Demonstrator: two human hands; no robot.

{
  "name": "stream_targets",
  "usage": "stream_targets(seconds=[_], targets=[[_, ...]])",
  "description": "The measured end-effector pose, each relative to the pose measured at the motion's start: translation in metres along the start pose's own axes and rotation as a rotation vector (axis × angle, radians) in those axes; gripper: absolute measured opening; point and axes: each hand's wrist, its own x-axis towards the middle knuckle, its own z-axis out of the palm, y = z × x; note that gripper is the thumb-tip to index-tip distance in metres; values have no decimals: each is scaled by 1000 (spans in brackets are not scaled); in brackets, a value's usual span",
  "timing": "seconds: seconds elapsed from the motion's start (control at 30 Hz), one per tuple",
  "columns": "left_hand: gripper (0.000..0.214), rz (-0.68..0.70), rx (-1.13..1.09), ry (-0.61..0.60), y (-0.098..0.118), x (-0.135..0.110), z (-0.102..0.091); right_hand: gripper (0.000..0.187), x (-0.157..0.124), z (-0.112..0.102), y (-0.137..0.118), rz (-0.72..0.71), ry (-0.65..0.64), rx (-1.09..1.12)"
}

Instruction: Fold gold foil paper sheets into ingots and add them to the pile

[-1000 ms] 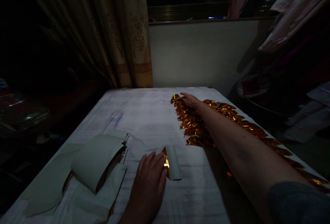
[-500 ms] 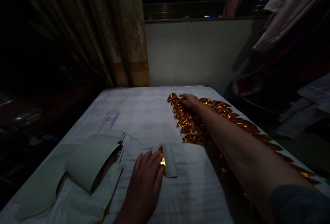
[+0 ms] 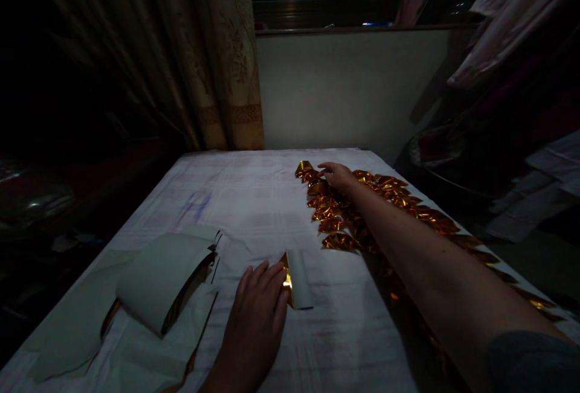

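My left hand [image 3: 260, 308] lies flat, its fingertips resting on a small sheet of gold foil paper [image 3: 287, 281]. That sheet's right side is rolled over and shows a pale grey-green backing [image 3: 299, 281]. At the far right of the table, my right hand [image 3: 338, 175] hovers above rows of folded gold foil pieces [image 3: 333, 224], fingers stretched out and nothing visible in them. Just below its fingers sits one folded gold piece [image 3: 318, 188], with another gold piece [image 3: 303, 167] at the row's far end. My right forearm hides part of the rows.
A curled stack of pale-backed foil sheets [image 3: 165, 278] lies on the left of the white cloth [image 3: 244, 200]. Behind the table are a patterned curtain [image 3: 231, 67] and a wall [image 3: 344, 91]. A pink cup [image 3: 414, 0] stands on the sill; clothes [image 3: 507, 25] hang at right.
My right hand has shifted slightly right, and a folded gold piece beneath its fingers now shows more plainly. My left hand stays on the foil sheet.
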Motion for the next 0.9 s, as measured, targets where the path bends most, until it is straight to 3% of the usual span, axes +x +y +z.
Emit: stream_targets(seconds=[0.37,0.6,0.9], targets=[[38,-11,-13,13,-1,0,2,42,-16,-10,-4,-38,12,-43],[37,-13,-19,30,-1,0,4,20,-42,-28,-3,-154,-33,-208],[38,-14,-13,5,0,0,3,27,-43,-22,-10,-182,-31,-381]])
